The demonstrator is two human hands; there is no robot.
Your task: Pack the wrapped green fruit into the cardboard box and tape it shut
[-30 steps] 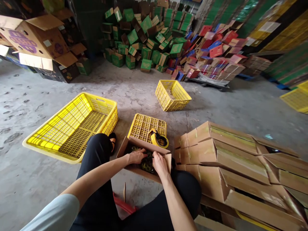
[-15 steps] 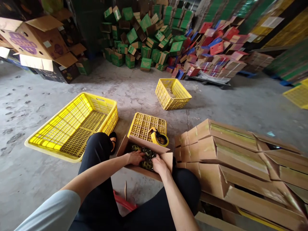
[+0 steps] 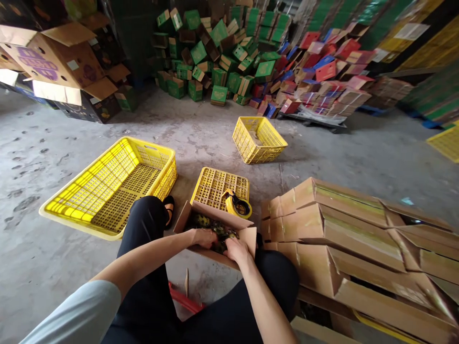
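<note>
An open cardboard box (image 3: 208,260) sits between my knees. Inside lie dark green and yellowish pieces (image 3: 202,220) with a glossy, plastic-like sheen; their kind is not clear. My left hand (image 3: 205,237) reaches in from the left, its fingers curled down onto the contents. On the right side of the box my right hand (image 3: 236,248) has its fingers bent over the pieces near the near wall. The fingertips of both hands are partly hidden among the contents. Just beyond the box, a yellow tape dispenser (image 3: 238,205) rests on an upturned yellow crate (image 3: 211,184).
A large yellow crate (image 3: 77,186) stands at left, a smaller yellow crate (image 3: 260,152) farther ahead. Stacked cardboard boxes (image 3: 351,234) line my right side. Green boxes (image 3: 218,93) and red boxes (image 3: 325,70) are heaped at the back; big open cartons (image 3: 64,62) stand far left.
Both hands have shifted slightly within the box, the left one curling more and the right drawing a little nearer to me. The pieces under them have moved about.
</note>
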